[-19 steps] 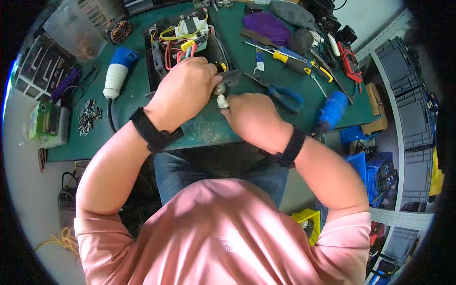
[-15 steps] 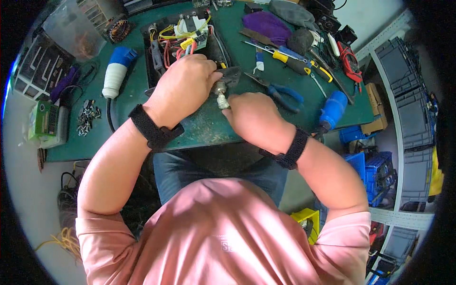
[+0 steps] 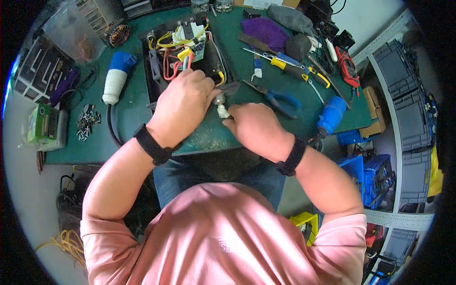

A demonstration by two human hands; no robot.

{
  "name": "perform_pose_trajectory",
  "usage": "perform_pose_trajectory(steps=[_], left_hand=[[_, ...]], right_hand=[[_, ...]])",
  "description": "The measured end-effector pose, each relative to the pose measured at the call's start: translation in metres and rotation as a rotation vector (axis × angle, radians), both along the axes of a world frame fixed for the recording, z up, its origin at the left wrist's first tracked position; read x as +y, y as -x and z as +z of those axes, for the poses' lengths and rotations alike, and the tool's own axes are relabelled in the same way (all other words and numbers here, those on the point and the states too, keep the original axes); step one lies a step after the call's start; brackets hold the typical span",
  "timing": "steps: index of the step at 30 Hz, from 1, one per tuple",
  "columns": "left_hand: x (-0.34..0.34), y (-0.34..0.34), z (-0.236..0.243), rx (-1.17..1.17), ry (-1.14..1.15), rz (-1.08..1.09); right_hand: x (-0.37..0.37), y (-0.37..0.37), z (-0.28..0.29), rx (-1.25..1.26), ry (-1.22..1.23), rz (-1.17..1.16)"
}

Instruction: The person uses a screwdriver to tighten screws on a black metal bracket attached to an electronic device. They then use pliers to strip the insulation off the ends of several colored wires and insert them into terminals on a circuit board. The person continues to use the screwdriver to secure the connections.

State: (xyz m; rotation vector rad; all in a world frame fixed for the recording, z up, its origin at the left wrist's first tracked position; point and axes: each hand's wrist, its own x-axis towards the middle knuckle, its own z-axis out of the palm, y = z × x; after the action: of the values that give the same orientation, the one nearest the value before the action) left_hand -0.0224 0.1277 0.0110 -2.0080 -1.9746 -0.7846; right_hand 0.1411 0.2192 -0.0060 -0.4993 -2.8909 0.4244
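Observation:
An open black metal case (image 3: 151, 78) lies on the green bench, with red, yellow and grey wires and a green circuit board inside. My left hand (image 3: 185, 107) is closed at its near end, thumb and fingers on the dark end plate (image 3: 231, 88); part of that grip is hidden. A metal fitting (image 3: 219, 99) sticks out from the plate toward me and carries a lumpy white piece (image 3: 223, 111). My right hand (image 3: 261, 127) pinches this white piece from the right with thumb and forefinger, its other fingers curled.
Blue-handled pliers (image 3: 280, 102) and a yellow-and-black handled tool (image 3: 287, 67) lie right of the case. A white-and-blue plug (image 3: 115, 78) and loose screws (image 3: 88, 122) are on the left. Beyond the right bench end stand a blue connector (image 3: 332, 115) and shelves (image 3: 401, 142).
The whole scene sits slightly lower in the picture. My right hand has turned a little at the white piece, while my left hand stays at the plate.

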Motion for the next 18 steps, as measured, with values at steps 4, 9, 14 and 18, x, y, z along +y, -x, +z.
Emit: perform_pose_trajectory(steps=[4, 9, 14, 18], left_hand=[[-0.001, -0.005, 0.000, 0.066, -0.017, -0.003], [-0.006, -0.009, -0.005, 0.098, -0.028, 0.022], [-0.007, -0.008, -0.002, 0.101, 0.006, 0.007], [-0.010, -0.012, -0.002, 0.075, -0.024, 0.026]], right_hand=[[0.000, -0.001, -0.001, -0.008, -0.030, -0.008], [0.000, -0.001, 0.000, -0.022, -0.025, 0.035], [0.006, -0.013, 0.020, -0.105, -0.008, 0.079], [0.046, -0.026, 0.045, -0.131, -0.155, -0.101]])
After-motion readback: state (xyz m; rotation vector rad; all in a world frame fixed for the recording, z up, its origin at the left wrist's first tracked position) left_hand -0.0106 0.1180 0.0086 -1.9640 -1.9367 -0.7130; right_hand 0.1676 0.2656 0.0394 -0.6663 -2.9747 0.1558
